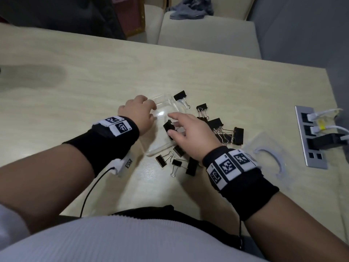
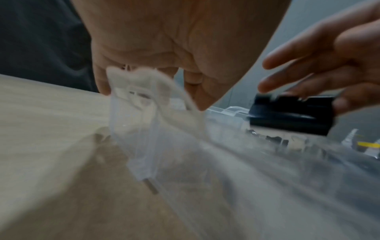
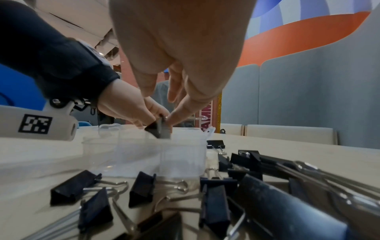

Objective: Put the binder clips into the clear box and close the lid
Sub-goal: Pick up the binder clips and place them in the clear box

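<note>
While pinching one black binder clip (image 1: 168, 127) in right hand (image 1: 186, 132) above clear box (image 1: 164, 110), steady box with gripping left hand (image 1: 138, 113); release low; remaining clips (image 1: 224, 132) at three o'clock on tabletop (image 1: 94, 87).

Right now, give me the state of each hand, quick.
Left hand: fingers curled over the rim of the clear box, holding it.
Right hand: pinching a black binder clip over the box.
</note>
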`<control>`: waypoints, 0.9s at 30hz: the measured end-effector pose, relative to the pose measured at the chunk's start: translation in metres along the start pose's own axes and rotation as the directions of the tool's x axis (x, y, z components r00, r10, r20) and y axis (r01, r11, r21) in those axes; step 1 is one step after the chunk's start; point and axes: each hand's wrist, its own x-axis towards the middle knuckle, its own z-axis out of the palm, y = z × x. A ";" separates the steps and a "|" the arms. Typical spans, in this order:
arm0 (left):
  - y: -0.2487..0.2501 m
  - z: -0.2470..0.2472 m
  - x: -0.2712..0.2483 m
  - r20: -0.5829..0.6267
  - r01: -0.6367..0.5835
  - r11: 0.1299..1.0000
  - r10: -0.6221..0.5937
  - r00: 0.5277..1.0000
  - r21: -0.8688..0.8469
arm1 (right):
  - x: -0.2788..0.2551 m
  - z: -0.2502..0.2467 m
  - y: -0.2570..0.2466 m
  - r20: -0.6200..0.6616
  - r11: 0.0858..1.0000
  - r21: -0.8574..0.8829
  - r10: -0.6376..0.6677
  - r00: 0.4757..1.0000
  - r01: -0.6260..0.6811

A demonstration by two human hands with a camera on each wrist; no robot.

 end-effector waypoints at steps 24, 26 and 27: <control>0.018 0.005 -0.033 0.279 -0.463 0.784 0.375 0.884 0.414 | -0.067 0.021 0.045 0.111 0.890 -0.435 0.204 0.973 -0.137; 0.019 0.002 -0.031 0.295 -0.468 0.759 0.367 0.882 0.454 | -0.067 0.011 0.047 0.090 0.916 -0.355 0.232 0.969 -0.187; 0.019 -0.001 -0.030 0.310 -0.469 0.750 0.358 0.881 0.466 | -0.068 0.005 0.048 0.068 0.931 -0.299 0.241 0.968 -0.210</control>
